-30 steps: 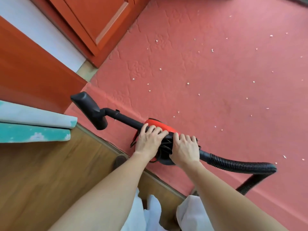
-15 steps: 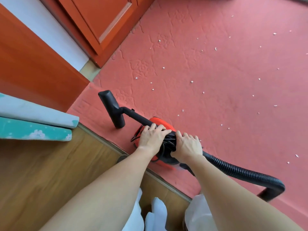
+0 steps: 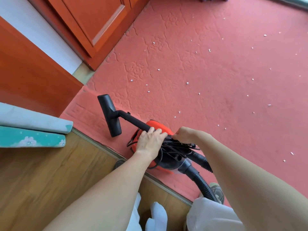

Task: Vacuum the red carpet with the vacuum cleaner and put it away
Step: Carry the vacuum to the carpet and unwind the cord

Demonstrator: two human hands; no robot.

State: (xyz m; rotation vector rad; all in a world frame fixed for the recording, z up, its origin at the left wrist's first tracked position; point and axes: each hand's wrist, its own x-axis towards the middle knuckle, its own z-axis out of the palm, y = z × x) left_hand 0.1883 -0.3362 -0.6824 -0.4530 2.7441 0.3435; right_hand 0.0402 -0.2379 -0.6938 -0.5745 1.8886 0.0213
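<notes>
Vacuum sitting at lower centre, on carpet edge beside wood floor. Gripping black tube over its red body with left hand, fingers curled round. Pinching bundled cord on top with right hand. Nozzle lying flat on carpet toward left; hose trailing toward bottom right. White scraps dotting carpet across upper right.
</notes>
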